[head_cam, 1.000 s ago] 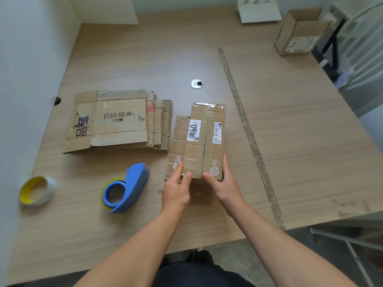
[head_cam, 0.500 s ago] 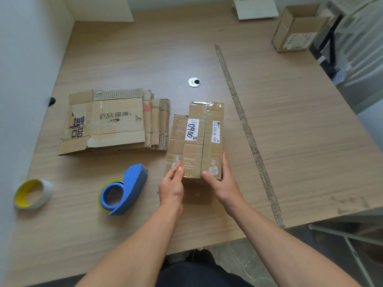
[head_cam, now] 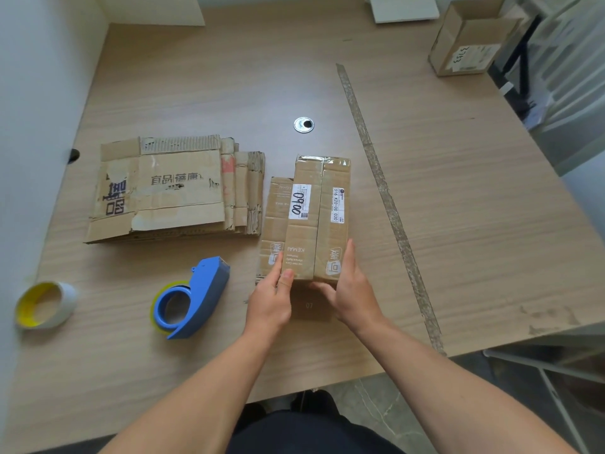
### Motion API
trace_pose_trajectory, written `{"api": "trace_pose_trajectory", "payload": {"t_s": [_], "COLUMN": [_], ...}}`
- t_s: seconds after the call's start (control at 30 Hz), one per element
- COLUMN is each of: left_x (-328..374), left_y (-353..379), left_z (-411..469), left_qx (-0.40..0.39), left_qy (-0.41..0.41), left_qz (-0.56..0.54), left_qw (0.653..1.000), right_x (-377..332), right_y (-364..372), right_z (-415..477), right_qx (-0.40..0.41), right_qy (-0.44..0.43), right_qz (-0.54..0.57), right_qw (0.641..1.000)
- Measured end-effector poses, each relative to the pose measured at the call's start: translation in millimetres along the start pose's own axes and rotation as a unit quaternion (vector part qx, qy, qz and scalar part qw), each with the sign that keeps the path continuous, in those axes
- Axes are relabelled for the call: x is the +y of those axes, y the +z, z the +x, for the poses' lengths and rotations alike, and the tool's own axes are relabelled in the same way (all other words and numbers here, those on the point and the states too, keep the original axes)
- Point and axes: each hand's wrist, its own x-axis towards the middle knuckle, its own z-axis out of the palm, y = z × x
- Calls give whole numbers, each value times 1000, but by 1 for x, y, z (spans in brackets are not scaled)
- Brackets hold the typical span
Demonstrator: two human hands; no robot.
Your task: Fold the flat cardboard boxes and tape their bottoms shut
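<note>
- Tabletop of pale wood carries the small flattened box, which lies just right of the stack of flat cardboard; its white labels face up
- left hand pinches the small flattened box at its near-left corner; thumb on the top face, index finger stretched along the left side
- right hand grasps the near-right corner; fingers run up the right edge, thumb tucked against the near edge
- blue tape dispenser rests to the left of the left hand, near it but apart; a yellow-cored tape roll sits further left, close to the wall
- folded open box stands at the far right corner, well apart from both hands
- round metal grommet is set in the wood beyond the held box; a worn tape strip runs along the surface to the right of it
</note>
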Motion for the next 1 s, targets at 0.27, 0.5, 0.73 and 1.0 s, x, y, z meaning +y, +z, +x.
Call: {"api": "trace_pose_trajectory", "payload": {"t_s": [0.27,0.5,0.73,1.0], "left_x": [6,6,17,27], "left_y": [3,-6,-58,-66], "left_z": [2,13,36,36], "left_qx": [-8,-43,-196,-53], "left_qy": [-52,-57,81,37], "left_qz": [-113,-34,186,278], "left_qw": [992,997,959,958], "right_x": [-3,-1,16,9], "right_y": [7,-18,-89,-91], "right_z": [0,-6,41,63], "right_qx": [20,-41,102,-52], "right_qy": [22,4,-6,119], "right_qz": [27,24,-42,-79], "right_qw": [999,999,994,988]}}
